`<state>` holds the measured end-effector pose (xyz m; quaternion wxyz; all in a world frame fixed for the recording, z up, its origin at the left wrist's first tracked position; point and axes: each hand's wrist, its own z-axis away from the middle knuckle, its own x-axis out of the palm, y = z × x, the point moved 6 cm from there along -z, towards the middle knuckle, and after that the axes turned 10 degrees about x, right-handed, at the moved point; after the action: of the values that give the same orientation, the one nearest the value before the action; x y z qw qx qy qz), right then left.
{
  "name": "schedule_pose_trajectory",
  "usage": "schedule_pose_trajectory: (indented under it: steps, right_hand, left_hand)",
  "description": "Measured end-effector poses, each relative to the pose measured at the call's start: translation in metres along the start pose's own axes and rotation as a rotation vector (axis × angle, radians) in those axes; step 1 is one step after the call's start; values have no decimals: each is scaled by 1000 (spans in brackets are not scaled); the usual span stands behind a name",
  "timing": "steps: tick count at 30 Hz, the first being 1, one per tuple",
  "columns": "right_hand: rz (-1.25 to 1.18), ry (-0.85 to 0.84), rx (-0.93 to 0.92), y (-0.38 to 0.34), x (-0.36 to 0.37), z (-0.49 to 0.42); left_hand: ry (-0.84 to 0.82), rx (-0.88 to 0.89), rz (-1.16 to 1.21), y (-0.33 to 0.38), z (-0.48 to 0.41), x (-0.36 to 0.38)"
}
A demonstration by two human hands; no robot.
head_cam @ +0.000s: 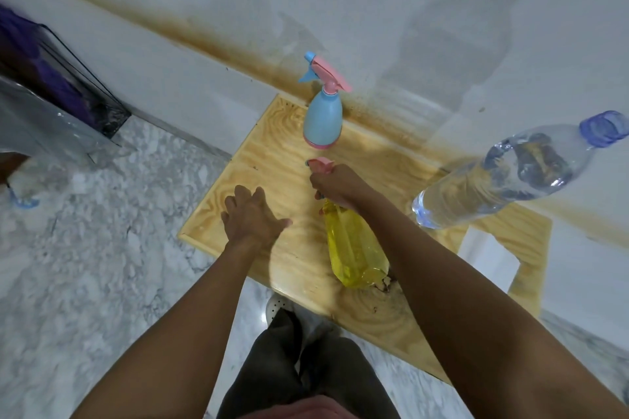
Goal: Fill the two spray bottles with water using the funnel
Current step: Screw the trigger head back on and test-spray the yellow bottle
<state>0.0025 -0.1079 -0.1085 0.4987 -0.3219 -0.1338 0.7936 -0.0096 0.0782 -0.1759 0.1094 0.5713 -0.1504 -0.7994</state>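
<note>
A yellow see-through spray bottle (354, 248) stands on the small wooden table (282, 146), near its front edge. My right hand (337, 187) grips its pink spray head and neck from above. My left hand (250, 218) hovers to the left of it, fingers relaxed, holding nothing. A light blue spray bottle (322, 119) with a pink and blue trigger head stands upright at the table's far edge, against the wall. A large clear water bottle (510, 170) with a blue cap stands on the table's right side. I see no funnel.
A white wall with a brown stain runs behind the table. The floor is grey marbled tile (102, 248). A black wire rack with purple cloth and clear plastic (61, 105) stands at far left. My legs and a white shoe (277, 308) are below the table's front edge.
</note>
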Motion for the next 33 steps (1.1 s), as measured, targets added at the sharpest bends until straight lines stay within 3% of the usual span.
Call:
schedule_pose_trajectory:
  steps: [14, 19, 22, 26, 33]
  right_hand:
    - [24, 0, -47, 0, 2, 0]
    - [-8, 106, -121, 0, -4, 15]
    - [-176, 177, -241, 4, -15, 38]
    - [-347, 253, -487, 3, -31, 78]
    - [-302, 489, -702, -7, -53, 116]
  left_hand:
    - [8, 0, 9, -1, -1, 0]
    - [-43, -27, 44, -1, 1, 0]
    - [-231, 134, 173, 17, 3, 6]
    - [-382, 439, 583, 71, 37, -8]
    - [-236, 544, 827, 124, 45, -31]
